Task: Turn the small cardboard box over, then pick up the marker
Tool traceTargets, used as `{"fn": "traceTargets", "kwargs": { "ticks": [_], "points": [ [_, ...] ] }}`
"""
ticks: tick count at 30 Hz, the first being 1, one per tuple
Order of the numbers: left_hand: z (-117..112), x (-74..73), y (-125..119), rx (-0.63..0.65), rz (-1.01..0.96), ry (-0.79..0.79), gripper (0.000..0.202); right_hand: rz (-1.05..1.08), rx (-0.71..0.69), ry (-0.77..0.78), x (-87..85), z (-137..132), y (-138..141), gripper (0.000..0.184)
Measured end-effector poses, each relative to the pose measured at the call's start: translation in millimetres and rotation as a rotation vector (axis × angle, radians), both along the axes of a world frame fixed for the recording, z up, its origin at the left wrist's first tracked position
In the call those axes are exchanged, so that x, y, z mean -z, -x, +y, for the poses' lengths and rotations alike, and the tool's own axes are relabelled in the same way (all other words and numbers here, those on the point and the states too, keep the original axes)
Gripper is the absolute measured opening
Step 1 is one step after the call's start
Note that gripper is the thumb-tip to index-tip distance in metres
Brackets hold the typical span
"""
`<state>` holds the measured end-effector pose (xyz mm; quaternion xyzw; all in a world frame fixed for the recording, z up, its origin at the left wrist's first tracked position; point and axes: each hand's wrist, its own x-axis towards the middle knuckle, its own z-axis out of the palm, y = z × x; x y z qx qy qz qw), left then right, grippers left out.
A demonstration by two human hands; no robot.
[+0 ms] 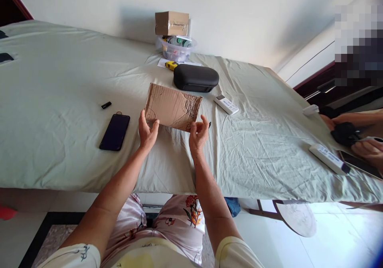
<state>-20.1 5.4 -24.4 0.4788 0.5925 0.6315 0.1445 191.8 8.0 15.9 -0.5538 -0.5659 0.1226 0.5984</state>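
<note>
A piece of brown cardboard (173, 106) is tilted up in front of me, with dark drawn lines at its corners and a densely marked area on the right. My left hand (148, 133) grips its lower left corner, thumb in front and fingers along the left edge. At the lower right corner, my right hand (199, 135) holds the cardboard with its fingers bent. A slim dark tip (210, 125), perhaps of a pen, sticks out beside the right fingers; most of it is hidden.
A black hard case (196, 77) lies behind the cardboard, near a yellow tool (171, 65). A plastic basket (176, 54) supports a cardboard box (172, 23). Left are a phone (115, 132) and a small black stick (106, 105); right, a white box (226, 105). Another person's hands (368, 148) are at far right.
</note>
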Motion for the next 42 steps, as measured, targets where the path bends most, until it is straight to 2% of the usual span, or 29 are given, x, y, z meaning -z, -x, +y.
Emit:
{"fn": "traceTargets", "kwargs": {
  "ticks": [3, 6, 11, 17, 20, 27, 34, 38, 42],
  "points": [
    [0, -3.5, 2, 0.048, -0.147, -0.016, 0.076, -0.034, -0.011, 0.024, -3.6, -5, -1, 0.070],
    [0, -10.1, 4, 0.070, -0.222, -0.103, 0.067, -0.080, -0.041, 0.062, -4.0, -7, -3, 0.079],
    [0, -19.4, 11, 0.055, -0.212, -0.282, 0.054, -0.034, -0.144, 0.058, 0.2, -5, -4, 0.080],
    [2, -19.5, 16, -0.004, -0.149, -0.309, 0.046, 0.126, -0.198, 0.060, -1.6, 0, -6, 0.101],
    [3, -19.2, 16, -0.004, -0.147, -0.334, 0.045, 0.143, -0.234, 0.075, -3.8, 0, -8, 0.094],
    [-2, -30.9, 16, 0.035, -0.007, -0.453, 0.044, 0.250, -0.135, 0.082, -4.6, 2, -8, 0.052],
    [-2, -36.8, 13, 0.093, -0.059, -0.559, 0.051, 0.309, -0.178, 0.130, -2.1, 5, -7, 0.050],
    [-3, -38.1, 13, 0.111, -0.037, -0.519, 0.058, 0.239, -0.203, 0.112, -1.2, 6, -8, 0.047],
    [-5, -43.2, 13, 0.133, -0.034, -0.497, 0.070, 0.103, -0.159, 0.144, -3.9, 6, -13, 0.045]
  ]
}}
